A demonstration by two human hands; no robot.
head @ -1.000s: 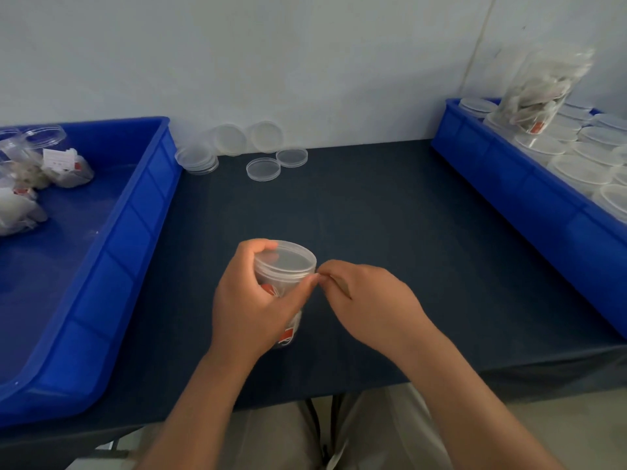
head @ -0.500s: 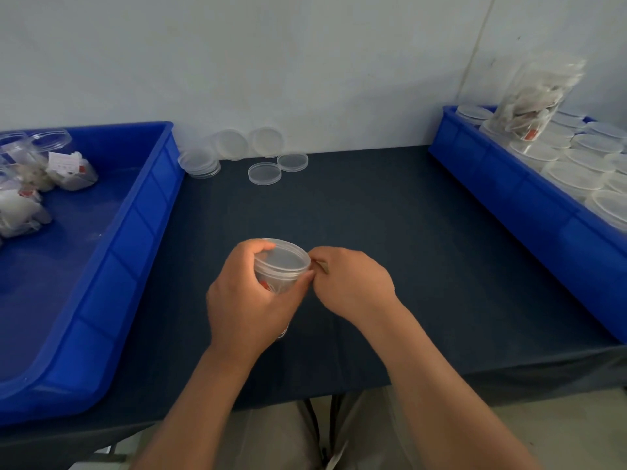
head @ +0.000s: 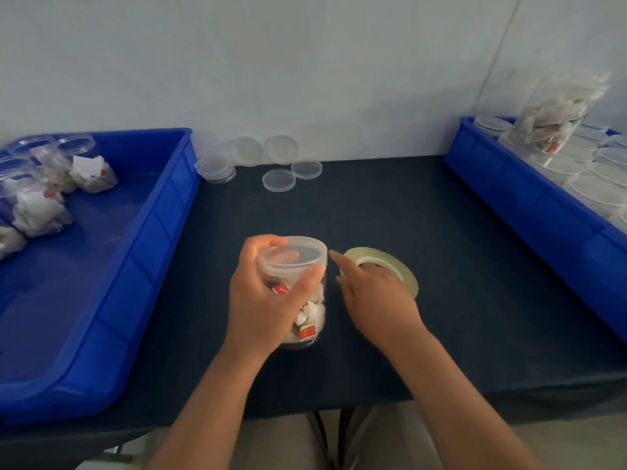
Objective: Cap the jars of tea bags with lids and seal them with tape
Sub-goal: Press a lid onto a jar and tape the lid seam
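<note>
A clear plastic jar [head: 310, 313] of tea bags stands upright on the dark table [head: 441, 266], near the middle and towards the near edge. Its clear lid [head: 298, 256] sits on top. The left hand [head: 268, 300] has a closed grip on the jar from the left: the thumb presses the near side just under the lid, and the fingers curl round the far rim. Just right of the jar is a tape roll [head: 376, 254] of clear tape, with the right hand [head: 376, 296] over its near part. This hand's grip looks closed on the roll, with the fingers bent over the ring towards its core, while the forefinger sticks out straight towards the lid without touching it. I cannot tell whether the roll lies flat on the table or is lifted off it. A blue tray [head: 159, 212] on the left holds several open jars [head: 44, 184] of tea bags, some lying on their sides. Another blue tray [head: 529, 212] on the right holds rows of capped jars [head: 597, 167], with one filled jar [head: 556, 117] lying tilted on top of them. At the far edge of the table lie spare lids: a small stack [head: 215, 167], two flat ones [head: 279, 179] and two leaning on the wall [head: 246, 151].
</note>
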